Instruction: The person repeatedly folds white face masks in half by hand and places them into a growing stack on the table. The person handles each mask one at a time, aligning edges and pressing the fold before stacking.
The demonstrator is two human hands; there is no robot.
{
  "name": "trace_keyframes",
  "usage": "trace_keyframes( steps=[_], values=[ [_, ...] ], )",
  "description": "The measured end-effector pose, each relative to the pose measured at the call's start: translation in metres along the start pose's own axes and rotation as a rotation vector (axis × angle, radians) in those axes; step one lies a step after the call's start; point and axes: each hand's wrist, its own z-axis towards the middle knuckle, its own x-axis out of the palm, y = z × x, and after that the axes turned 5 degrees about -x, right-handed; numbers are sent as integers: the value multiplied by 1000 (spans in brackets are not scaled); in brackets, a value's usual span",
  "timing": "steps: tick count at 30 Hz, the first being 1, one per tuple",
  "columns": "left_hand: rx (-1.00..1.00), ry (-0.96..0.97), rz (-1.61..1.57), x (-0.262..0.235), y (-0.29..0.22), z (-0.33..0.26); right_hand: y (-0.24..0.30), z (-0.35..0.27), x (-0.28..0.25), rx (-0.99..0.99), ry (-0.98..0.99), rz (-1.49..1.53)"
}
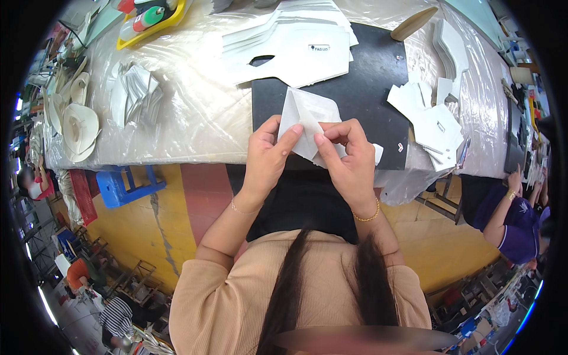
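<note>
In the middle of the frame, a thin white piece [306, 120] is held up over the lower edge of a black mat [378, 100], with a crease and a flap showing near its centre. The left hand [268, 155] grips its left side, thumb pressed flat on top and fingers curled behind. The right hand [349, 155] closes on it from the right, thumb and index finger drawn narrow near the flap; a gold bracelet [368, 218] circles that wrist. The mat lies on a bench [195, 118] covered in clear, wrinkled plastic. Just above the held piece, a fanned stack of white cut-outs [310, 59] overlaps the mat's upper edge, the top one printed with a small dark mark. A tapered wooden tool [414, 23] stands out at the mat's upper right corner. Toward the right of the frame lie a loose group of white pieces [439, 127] and, above it, a stack of curved pieces [454, 53]. At left are a small pale bundle [135, 94] and rounded cream pieces [80, 127]; at upper left, a yellow tray [152, 32] holds a bottle [148, 18]. Below the bench's front edge, left of centre, is a blue stool [124, 188].
</note>
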Motion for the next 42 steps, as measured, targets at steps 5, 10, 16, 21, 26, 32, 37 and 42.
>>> trace_keyframes(
  steps=[5,10,16,21,26,32,37,42],
  values=[
    [39,-26,13,-5,3,2,-4,-7,0,45,46,26],
    [75,-33,-16,-1,3,1,-17,-14,2,52,-56,211],
    [51,25,-11,4,1,2,-24,-17,0,19,-142,480],
    [86,44,212,8,-15,-8,-13,-6,-9,8,-71,456],
    [656,16,722,22,-38,-27,17,3,-16,-120,10,453],
    [860,6,859,27,-44,-33,33,3,-20,-10,-28,369],
    [755,57,850,28,-38,-27,15,-1,-21,158,-69,455],
    [949,-22,988,46,-47,-47,11,-6,-30,46,13,622]
  ],
)
